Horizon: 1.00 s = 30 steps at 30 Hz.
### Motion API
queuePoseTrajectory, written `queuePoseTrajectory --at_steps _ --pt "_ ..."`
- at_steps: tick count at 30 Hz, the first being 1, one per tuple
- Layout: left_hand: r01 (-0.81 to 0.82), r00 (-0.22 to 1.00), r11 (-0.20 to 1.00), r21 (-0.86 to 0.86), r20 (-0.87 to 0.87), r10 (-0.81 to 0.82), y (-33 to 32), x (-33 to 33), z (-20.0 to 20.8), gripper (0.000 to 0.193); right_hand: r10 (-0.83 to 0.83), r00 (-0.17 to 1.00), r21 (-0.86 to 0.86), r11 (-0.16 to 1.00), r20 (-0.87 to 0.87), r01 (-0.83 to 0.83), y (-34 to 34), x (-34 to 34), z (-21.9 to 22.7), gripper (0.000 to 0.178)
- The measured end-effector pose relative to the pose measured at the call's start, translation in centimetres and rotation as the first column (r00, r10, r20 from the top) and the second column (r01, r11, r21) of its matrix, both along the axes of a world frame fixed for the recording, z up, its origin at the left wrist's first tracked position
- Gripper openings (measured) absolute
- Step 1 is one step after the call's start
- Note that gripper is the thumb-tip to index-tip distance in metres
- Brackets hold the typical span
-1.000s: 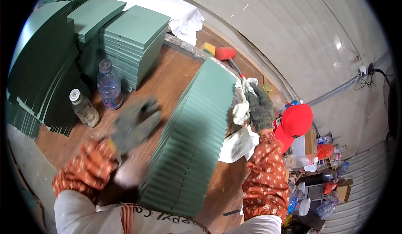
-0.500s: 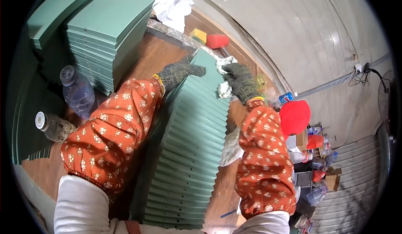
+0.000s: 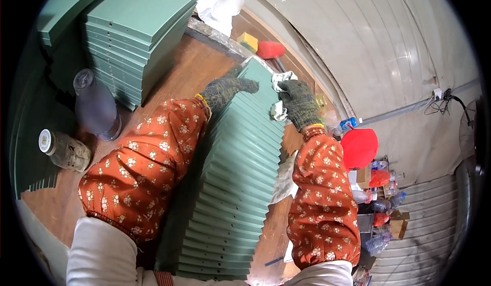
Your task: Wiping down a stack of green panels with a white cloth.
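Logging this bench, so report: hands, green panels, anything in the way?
Left hand at far end of fanned green panels, thumb over them. Right hand holding white cloth at their right edge. Bottle and jar off left, beyond left sleeve.

Soft indoor light brightens a pale wall [image 3: 358, 40], where a small glare spot shows, and lays a sheen across a row of green boards [image 3: 238, 168]. Deep shadow darkens the row's left side and the far-left stack [image 3: 30, 117]; a white cloth [image 3: 217, 4] nearly washes out. A bottle [image 3: 97, 109] looks smeared. Fisheye distortion bows straight edges near the black rim.
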<state>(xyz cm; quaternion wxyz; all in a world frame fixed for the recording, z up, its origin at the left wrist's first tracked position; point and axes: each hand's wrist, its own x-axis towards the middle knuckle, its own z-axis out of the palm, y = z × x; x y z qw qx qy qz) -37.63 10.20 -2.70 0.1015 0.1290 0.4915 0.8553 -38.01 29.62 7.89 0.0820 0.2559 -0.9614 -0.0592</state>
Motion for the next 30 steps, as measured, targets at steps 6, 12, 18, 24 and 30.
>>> queuePoseTrajectory --at_steps 6,12,18,24,30 --pt "0.016 0.998 1.0 0.003 0.054 -0.017 -1.0 0.4 0.2 0.063 0.122 0.987 -0.131 0.982 -0.108 -0.136 -2.4 -1.9 -1.5 0.023" --pt "-0.03 0.999 0.999 -0.039 0.022 0.031 -0.6 0.1 -0.5 0.066 -0.026 0.999 -0.178 0.984 -0.041 0.019 0.0 -0.1 -1.3 0.024" --pt "0.066 0.997 0.995 -0.069 0.031 -0.064 -0.6 0.5 0.8 0.069 0.095 0.989 -0.261 0.958 -0.115 -0.123 -5.0 -3.3 -2.5 0.028" --pt "0.077 0.996 0.994 0.074 0.033 -0.08 -2.3 1.5 0.8 0.065 -0.182 0.978 -0.403 0.892 0.097 0.206 2.2 -0.1 -1.9 0.027" --pt "0.05 0.997 0.996 0.074 0.059 -0.055 -0.8 1.6 1.7 0.067 -0.334 0.941 -0.299 0.895 0.044 0.332 8.6 2.8 -0.5 0.03"
